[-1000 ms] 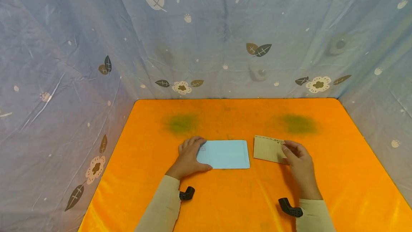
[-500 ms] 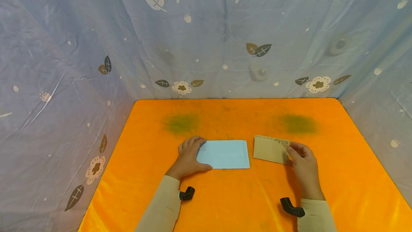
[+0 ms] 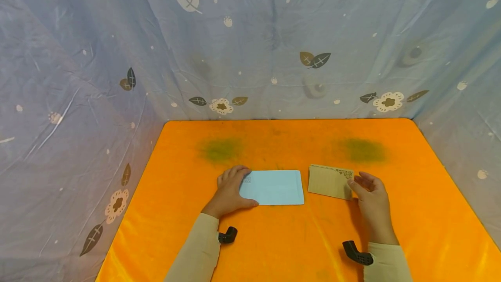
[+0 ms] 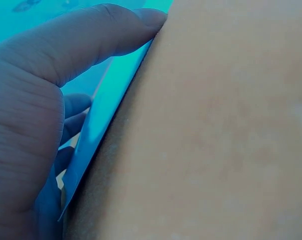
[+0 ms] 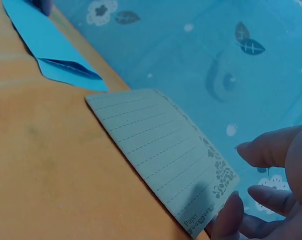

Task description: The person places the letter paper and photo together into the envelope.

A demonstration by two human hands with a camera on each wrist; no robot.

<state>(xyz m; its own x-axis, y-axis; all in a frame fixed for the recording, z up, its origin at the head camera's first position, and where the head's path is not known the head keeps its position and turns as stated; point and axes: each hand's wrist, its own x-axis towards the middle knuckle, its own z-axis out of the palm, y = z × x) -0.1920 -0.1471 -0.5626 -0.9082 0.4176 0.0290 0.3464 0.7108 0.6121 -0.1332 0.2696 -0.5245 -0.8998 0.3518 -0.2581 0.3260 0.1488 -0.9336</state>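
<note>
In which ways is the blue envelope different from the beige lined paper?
The blue envelope looks larger than the beige lined paper. The envelope is mostly plain, while the paper carries dashed lines and floral print. In the head view, the envelope lies nearly straight, the paper slightly turned. Both look rectangular.

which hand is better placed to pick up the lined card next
Likely the right hand: its fingers are at the right edge of the lined card. The left hand is farther off and holds opposite edges of the blue envelope, so it would have to let go first.
</note>
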